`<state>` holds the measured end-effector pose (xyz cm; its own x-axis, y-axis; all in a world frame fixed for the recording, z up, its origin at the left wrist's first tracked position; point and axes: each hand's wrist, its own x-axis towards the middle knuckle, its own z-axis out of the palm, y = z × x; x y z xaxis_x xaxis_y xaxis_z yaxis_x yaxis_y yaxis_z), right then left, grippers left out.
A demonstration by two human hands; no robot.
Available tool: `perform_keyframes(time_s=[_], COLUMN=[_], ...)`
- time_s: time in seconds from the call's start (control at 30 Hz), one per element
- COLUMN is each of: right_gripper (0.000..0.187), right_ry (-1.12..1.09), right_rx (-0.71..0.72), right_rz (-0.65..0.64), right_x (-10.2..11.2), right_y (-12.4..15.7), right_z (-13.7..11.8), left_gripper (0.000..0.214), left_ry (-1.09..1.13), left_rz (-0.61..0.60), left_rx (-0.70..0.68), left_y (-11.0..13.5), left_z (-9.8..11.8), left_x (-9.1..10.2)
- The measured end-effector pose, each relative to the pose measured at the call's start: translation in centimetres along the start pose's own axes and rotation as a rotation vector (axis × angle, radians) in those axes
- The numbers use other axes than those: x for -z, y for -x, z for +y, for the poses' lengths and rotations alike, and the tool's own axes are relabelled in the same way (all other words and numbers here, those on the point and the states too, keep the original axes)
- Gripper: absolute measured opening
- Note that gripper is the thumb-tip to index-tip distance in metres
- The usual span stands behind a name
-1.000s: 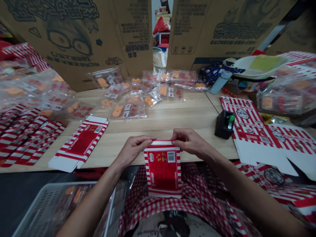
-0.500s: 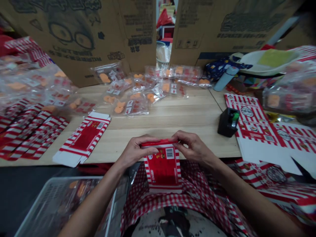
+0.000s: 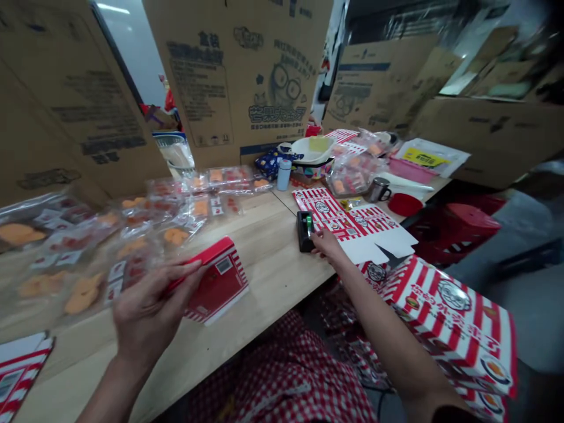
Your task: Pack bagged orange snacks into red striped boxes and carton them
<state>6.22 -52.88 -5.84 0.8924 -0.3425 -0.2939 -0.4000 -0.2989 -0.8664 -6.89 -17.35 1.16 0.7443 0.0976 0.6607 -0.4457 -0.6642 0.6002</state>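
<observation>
My left hand (image 3: 147, 308) grips a red-and-white striped carton (image 3: 214, 284) and holds it tilted just above the wooden table (image 3: 264, 247). Its closed red top flap faces up. My right hand (image 3: 325, 241) is stretched out to the right and rests on a small black tape dispenser (image 3: 305, 230) with a green part, near the table's front edge. The fingers curl around the dispenser's side.
Clear bags of orange snacks (image 3: 132, 235) cover the left and back of the table. Flat striped carton blanks (image 3: 348, 220) lie right of the dispenser, a metal cup (image 3: 379, 189) and bowls behind. A big striped box (image 3: 453, 317) stands lower right, a red stool (image 3: 458, 226) beyond. Tall cardboard boxes (image 3: 238, 76) wall the back.
My view has swung to the right. My right hand left the carton and reached out to the black dispenser. My left hand alone now holds the carton, lifted over the table.
</observation>
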Motion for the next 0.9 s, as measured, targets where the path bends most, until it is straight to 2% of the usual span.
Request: perform_keyframes(time_s=[0.07, 0.13, 0.27, 0.37, 0.63, 0.9], right_gripper=[0.025, 0.025, 0.015, 0.017, 0.021, 0.028], right_ry=[-0.021, -0.064, -0.146, -0.186, -0.260, -0.261], right_rx=[-0.083, -0.117, -0.140, -0.130, -0.077, -0.019], right_rz=[-0.050, -0.113, -0.266, -0.348, -0.405, -0.444], right_x=[-0.3, -0.3, 1.6, 3.3, 4.1, 5.5], right_y=[-0.9, -1.3, -1.4, -1.4, -0.9, -1.2], right_z=[0.8, 1.0, 1.4, 2.1, 3.4, 2.6], left_gripper=[0.012, 0.014, 0.014, 0.012, 0.013, 0.011], left_ry=[-0.014, -0.007, -0.002, -0.021, -0.062, -0.091], left_rz=[-0.011, -0.030, -0.069, -0.057, -0.029, -0.019], left_rx=[-0.074, -0.097, -0.096, -0.116, -0.038, -0.024], left_y=[-0.3, -0.5, -0.8, -0.7, -0.4, -0.5], left_z=[0.4, 0.7, 1.0, 1.2, 1.8, 2.4], left_x=[-1.5, -2.0, -1.4, -1.2, -1.6, -1.6])
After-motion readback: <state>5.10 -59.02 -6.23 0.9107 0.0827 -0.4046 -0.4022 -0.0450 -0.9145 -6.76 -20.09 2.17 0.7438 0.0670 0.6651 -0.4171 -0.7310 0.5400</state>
